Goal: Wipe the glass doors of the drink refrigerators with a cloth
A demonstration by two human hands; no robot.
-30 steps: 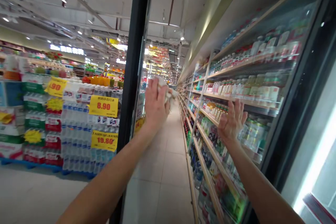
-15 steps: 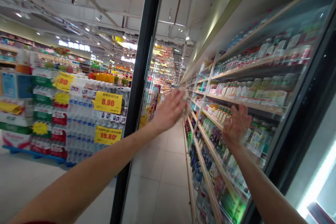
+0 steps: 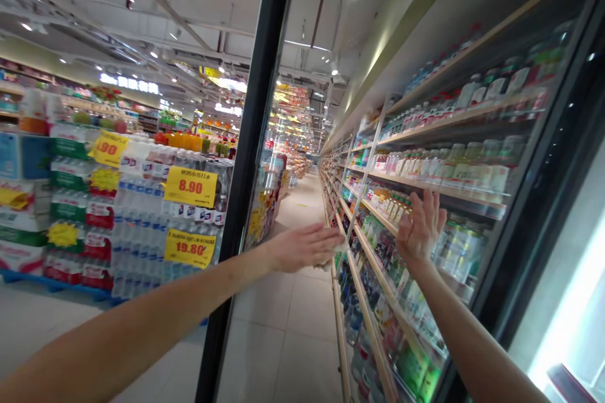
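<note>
My left hand (image 3: 307, 248) reaches across the black door frame (image 3: 250, 132) to the glass pane. Its fingers lie together over a pale cloth (image 3: 326, 264), of which only a small edge shows past the fingertips. To the right, my right hand (image 3: 420, 227) is raised with fingers up and partly apart, holding nothing that I can see. It appears to rest against the same glass, though contact is hard to confirm. Behind it, seen through the pane, are shelves of bottled drinks (image 3: 454, 167).
Stacked packs of bottled water (image 3: 142, 227) stand left of the door, with yellow price signs (image 3: 190, 187) on them. A tiled aisle (image 3: 302, 308) runs away behind the glass. Another dark frame (image 3: 543, 182) and a bright light strip (image 3: 567, 321) are at the right.
My left hand has moved downward on the glass with the cloth, its fingers now pointing right. My right hand stays at nearly the same place. The view has shifted slightly.
</note>
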